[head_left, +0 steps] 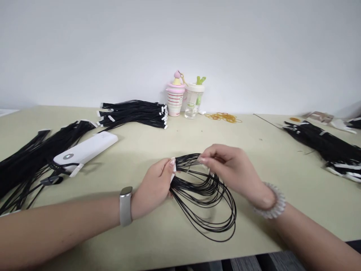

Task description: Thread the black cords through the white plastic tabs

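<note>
Head camera, seen from my remote station: the left hand (155, 180) grips the white ends of a looped black cable bundle (194, 187) near the front of a pale green table (135, 244). The right hand (225, 165) is at the upper strands; I cannot tell whether it grips them. Against a pale wall (254, 56) stand a pink-lidded cup (175, 101) and a clear cup (193, 98), beside yellow bands (224, 117). More cables (132, 114) lie left, back and right, a white device (87, 147) at left.

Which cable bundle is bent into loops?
The bundle held in the left hand; the back bundle, left bundles and right bundle lie stretched out.
</note>
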`<state>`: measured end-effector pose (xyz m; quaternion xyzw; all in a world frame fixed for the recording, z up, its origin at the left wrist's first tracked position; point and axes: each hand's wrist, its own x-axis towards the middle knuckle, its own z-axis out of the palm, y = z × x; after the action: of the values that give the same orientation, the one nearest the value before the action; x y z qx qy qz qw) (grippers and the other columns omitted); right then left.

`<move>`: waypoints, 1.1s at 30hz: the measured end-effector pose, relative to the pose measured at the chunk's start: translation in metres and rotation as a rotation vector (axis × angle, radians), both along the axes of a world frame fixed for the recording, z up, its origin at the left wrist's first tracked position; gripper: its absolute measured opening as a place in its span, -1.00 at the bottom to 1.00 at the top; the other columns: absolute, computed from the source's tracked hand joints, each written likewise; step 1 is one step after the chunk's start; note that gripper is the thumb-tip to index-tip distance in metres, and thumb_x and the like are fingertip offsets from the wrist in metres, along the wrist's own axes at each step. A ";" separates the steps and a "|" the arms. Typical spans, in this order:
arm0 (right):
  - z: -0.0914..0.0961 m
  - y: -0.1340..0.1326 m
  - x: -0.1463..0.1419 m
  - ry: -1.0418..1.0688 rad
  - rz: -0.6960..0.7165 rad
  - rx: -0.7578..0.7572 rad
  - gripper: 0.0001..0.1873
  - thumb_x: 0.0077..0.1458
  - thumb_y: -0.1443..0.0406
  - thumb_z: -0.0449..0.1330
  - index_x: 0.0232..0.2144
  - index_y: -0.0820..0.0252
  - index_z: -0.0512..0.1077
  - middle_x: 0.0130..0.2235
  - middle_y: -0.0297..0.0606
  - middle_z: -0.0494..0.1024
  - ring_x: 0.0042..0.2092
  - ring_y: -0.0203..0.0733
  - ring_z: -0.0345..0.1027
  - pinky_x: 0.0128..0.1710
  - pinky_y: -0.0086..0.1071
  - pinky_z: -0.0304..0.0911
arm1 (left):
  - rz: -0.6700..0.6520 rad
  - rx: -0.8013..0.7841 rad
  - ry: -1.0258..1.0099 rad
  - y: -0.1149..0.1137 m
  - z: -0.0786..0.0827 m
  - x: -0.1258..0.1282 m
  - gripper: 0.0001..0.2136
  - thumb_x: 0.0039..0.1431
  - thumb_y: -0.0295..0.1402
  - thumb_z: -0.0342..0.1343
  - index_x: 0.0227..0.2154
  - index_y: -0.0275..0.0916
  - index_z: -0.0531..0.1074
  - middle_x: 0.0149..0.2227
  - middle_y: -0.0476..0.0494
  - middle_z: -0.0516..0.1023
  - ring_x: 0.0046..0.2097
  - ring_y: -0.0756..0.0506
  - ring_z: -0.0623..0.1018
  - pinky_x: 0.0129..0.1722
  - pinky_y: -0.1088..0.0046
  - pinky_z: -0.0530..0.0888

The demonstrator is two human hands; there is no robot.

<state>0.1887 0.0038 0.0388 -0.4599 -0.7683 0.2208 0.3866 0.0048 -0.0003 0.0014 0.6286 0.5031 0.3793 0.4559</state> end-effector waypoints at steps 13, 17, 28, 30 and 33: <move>-0.012 -0.004 -0.016 -0.374 -0.055 0.293 -0.81 0.07 0.32 0.01 -0.56 0.26 0.25 -0.53 -0.36 0.27 -0.48 -0.41 0.10 -0.47 -0.49 0.02 | -0.024 0.059 0.036 0.000 -0.001 -0.001 -0.66 0.17 -0.13 -0.25 -0.59 -0.23 0.12 -0.62 0.08 0.15 -0.56 0.06 0.22 -0.58 0.55 0.21; -0.015 -0.003 -0.018 -0.396 -0.069 0.307 -0.81 0.06 0.33 0.01 -0.57 0.26 0.22 -0.54 -0.36 0.26 -0.49 -0.41 0.09 -0.47 -0.48 0.02 | -0.018 0.066 0.045 0.002 -0.001 0.000 -0.66 0.17 -0.13 -0.25 -0.60 -0.23 0.11 -0.62 0.08 0.14 -0.56 0.06 0.21 -0.58 0.56 0.20; -0.014 -0.005 -0.019 -0.338 -0.049 0.241 -0.79 0.03 0.37 0.01 -0.61 0.24 0.15 -0.57 -0.41 0.20 -0.51 -0.44 0.04 -0.49 -0.50 -0.03 | -0.021 0.022 0.022 0.000 0.000 0.000 -0.66 0.15 -0.09 -0.24 -0.59 -0.23 0.12 -0.66 0.09 0.15 -0.61 0.07 0.23 -0.63 0.57 0.20; -0.012 -0.004 -0.019 -0.329 -0.033 0.209 -0.79 0.02 0.40 0.00 -0.62 0.24 0.13 -0.58 -0.42 0.20 -0.52 -0.45 0.05 -0.49 -0.51 -0.03 | -0.020 0.023 0.014 -0.001 0.000 0.000 -0.66 0.15 -0.10 -0.23 -0.60 -0.23 0.12 -0.66 0.09 0.16 -0.61 0.07 0.24 -0.63 0.58 0.20; -0.011 -0.002 -0.019 -0.325 -0.021 0.172 -0.79 0.01 0.42 0.00 -0.62 0.24 0.12 -0.59 -0.43 0.20 -0.52 -0.46 0.05 -0.48 -0.52 -0.03 | -0.009 0.023 0.017 -0.001 0.001 0.001 -0.66 0.14 -0.10 -0.22 -0.60 -0.23 0.12 -0.66 0.10 0.15 -0.61 0.08 0.23 -0.63 0.59 0.19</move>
<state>0.1697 0.0021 0.0282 -0.4628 -0.8318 0.0727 0.2975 0.0055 -0.0014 0.0028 0.6393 0.4996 0.3776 0.4462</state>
